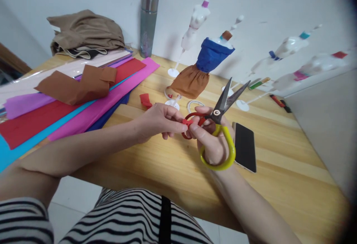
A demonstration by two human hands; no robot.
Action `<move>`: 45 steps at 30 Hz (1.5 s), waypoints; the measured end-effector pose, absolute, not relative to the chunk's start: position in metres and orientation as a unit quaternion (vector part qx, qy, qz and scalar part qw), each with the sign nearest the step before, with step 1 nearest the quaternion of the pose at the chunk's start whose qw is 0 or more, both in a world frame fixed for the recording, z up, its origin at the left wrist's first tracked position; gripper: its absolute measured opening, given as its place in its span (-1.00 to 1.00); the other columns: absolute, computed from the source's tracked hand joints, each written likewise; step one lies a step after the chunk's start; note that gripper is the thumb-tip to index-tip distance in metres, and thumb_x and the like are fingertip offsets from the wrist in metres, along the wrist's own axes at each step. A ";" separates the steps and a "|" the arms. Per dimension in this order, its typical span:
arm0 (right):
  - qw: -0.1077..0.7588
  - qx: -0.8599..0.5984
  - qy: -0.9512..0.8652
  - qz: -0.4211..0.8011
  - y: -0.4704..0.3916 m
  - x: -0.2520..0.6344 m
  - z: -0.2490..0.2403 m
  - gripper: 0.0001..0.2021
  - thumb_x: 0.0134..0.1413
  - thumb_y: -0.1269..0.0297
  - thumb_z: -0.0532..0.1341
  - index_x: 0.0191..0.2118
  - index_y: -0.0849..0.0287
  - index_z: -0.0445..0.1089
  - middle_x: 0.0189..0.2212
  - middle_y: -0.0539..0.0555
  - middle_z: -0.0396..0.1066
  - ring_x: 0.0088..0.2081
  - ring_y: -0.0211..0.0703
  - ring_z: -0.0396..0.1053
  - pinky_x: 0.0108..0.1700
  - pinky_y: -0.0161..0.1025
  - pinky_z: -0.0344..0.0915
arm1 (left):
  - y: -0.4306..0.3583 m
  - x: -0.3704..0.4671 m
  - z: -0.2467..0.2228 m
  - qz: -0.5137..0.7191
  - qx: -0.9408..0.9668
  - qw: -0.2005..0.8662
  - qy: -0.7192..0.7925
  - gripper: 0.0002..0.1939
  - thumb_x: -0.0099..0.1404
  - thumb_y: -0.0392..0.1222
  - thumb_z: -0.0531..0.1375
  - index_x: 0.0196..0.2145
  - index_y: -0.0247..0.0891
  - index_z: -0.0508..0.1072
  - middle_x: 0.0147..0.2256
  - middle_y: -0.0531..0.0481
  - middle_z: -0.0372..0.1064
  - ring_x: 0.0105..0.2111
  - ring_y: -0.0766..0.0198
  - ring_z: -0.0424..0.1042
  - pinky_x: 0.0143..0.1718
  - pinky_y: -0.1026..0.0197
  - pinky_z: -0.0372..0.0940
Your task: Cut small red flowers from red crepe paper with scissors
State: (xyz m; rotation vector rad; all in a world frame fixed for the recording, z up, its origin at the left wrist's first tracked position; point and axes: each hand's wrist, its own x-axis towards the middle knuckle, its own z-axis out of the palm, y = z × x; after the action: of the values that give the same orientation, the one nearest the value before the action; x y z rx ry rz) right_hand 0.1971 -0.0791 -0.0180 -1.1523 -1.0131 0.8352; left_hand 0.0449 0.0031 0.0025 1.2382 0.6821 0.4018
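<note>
Thumb and fingertips of my left hand (156,124) pinch a small red piece of crepe paper (187,122), folded or gathered. My right hand (210,138) is closed too, its thumb and finger meeting the same piece from the other side. Scissors (216,112) hang on that right hand, blades parted and pointing away, with the yellow handle loop around the thumb side and a red loop near the fingers. Just beyond stands a small white mannequin in a blue top (213,55) and a gathered brown skirt (192,82). Another red scrap (145,100) lies beyond my left hand.
Coloured crepe sheets (111,102) and a brown piece (75,86) cover the table's left. Behind them are folded cloth (87,32) and a thermos (148,24). Several other mannequins (199,17) stand along the wall. A phone (245,146) and a tape roll (195,102) lie near my right hand.
</note>
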 end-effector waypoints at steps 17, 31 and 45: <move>0.467 -0.470 -0.585 0.468 -0.088 0.204 -0.030 -0.39 0.21 -0.32 0.13 0.01 0.17 0.39 -0.37 0.06 0.41 -0.49 -0.20 0.28 -0.42 -0.19 0.28 | 0.010 0.035 0.029 0.245 0.586 0.677 0.373 -0.78 0.06 -0.35 0.26 -0.68 -0.31 0.37 -0.63 0.06 0.36 -0.59 0.43 0.29 -0.55 0.37 0.17; 0.441 -0.524 -0.608 0.401 -0.091 0.201 -0.033 -0.35 0.20 -0.34 0.10 -0.03 0.21 0.44 -0.41 0.02 0.31 -0.48 -0.19 0.22 -0.45 -0.23 0.13 | 0.008 0.037 0.031 0.254 0.550 0.687 0.401 -0.75 0.14 -0.43 0.23 -0.65 -0.31 0.35 -0.64 0.05 0.37 -0.59 0.42 0.34 -0.50 0.37 0.22; 0.445 -0.526 -0.611 0.390 -0.090 0.201 -0.034 -0.44 0.21 -0.27 0.13 -0.08 0.18 0.45 -0.46 -0.03 0.28 -0.48 -0.20 0.18 -0.44 -0.24 0.09 | 0.007 0.036 0.032 0.235 0.549 0.688 0.412 -0.74 0.12 -0.40 0.23 -0.68 -0.27 0.36 -0.63 0.04 0.38 -0.55 0.39 0.34 -0.47 0.33 0.26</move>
State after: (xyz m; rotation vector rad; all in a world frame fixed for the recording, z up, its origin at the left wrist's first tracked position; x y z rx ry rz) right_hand 0.2012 -0.0902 -0.0341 -1.3043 -1.5144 0.9654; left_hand 0.0363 0.0074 0.0318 1.2288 0.9224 0.5251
